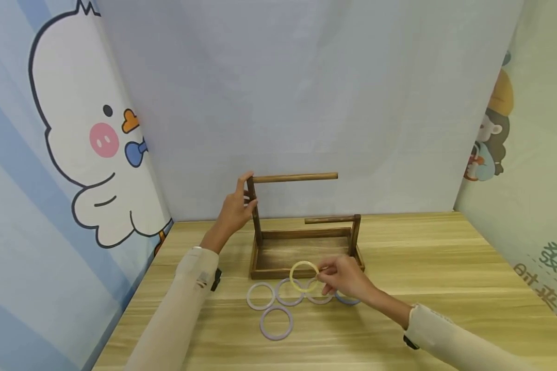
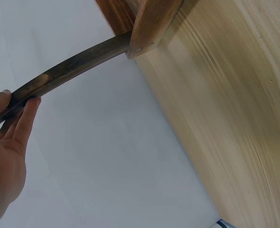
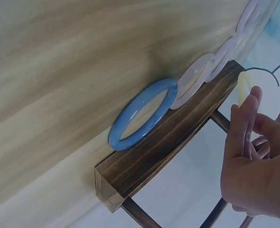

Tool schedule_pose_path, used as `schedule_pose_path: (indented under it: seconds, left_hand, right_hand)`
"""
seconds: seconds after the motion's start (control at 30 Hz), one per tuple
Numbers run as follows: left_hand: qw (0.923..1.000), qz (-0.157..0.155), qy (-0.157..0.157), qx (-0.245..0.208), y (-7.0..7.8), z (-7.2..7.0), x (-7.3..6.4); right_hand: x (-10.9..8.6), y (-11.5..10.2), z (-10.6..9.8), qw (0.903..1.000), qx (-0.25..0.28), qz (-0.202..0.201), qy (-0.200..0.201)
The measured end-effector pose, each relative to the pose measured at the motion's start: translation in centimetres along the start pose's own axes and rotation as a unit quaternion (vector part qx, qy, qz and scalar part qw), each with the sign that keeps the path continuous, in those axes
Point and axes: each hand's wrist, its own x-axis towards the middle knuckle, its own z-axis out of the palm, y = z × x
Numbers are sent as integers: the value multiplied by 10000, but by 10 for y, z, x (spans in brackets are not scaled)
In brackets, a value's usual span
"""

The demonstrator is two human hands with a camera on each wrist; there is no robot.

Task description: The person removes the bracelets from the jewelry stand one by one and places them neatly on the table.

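My left hand (image 1: 234,211) grips the tall left post (image 1: 257,221) of a dark wooden stand near its top, thumb on one side and fingers on the other in the left wrist view. Between the thumb and fingers of my right hand (image 1: 348,278) a pale yellow bangle (image 1: 291,276) is pinched, held upright before the stand's tray (image 1: 306,234). Below it on the table lie a white bangle (image 1: 248,296), a lavender one (image 1: 290,303), a pale pink one (image 1: 319,301) and a nearer purple bangle (image 1: 276,338). The blue bangle (image 3: 131,110) is partly hidden by my right hand in the head view.
From the tall post a long upper bar (image 1: 297,178) runs rightward with a free end. A shorter post (image 1: 355,237) on the right carries a lower bar (image 1: 329,220) pointing left. Behind the wood-grain table (image 1: 413,257) hangs a pale cloth (image 1: 306,103), with printed sheets at both sides.
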Motion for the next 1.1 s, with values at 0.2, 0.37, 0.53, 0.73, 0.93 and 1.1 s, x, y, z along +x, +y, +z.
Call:
schedule_pose_path:
  seconds: [0.2, 0.37, 0.53, 0.73, 0.93, 1.1]
  left_hand:
    - [9999, -91, -55, 20, 2, -2, -2]
    - [9999, -106, -84, 26, 1, -3, -2]
    - [9999, -93, -95, 32, 1, -2, -2]
    - [9999, -93, -72, 31, 3, -3, -2]
    - [9999, -122, -64, 67, 5, -3, -2]
    - [9999, -88, -65, 44, 4, -3, -2]
  right_hand:
    - [-6, 0, 7, 9996, -82, -13, -264]
    - [-9, 2, 11, 9990, -154, -165, -375]
    - [-13, 4, 14, 9988, -63, -59, -487]
    - [-18, 4, 18, 9981, -120, 96, -591]
    - [-23, 4, 19, 9971, -321, 22, -687]
    - [-27, 4, 18, 9956, -222, 126, -905]
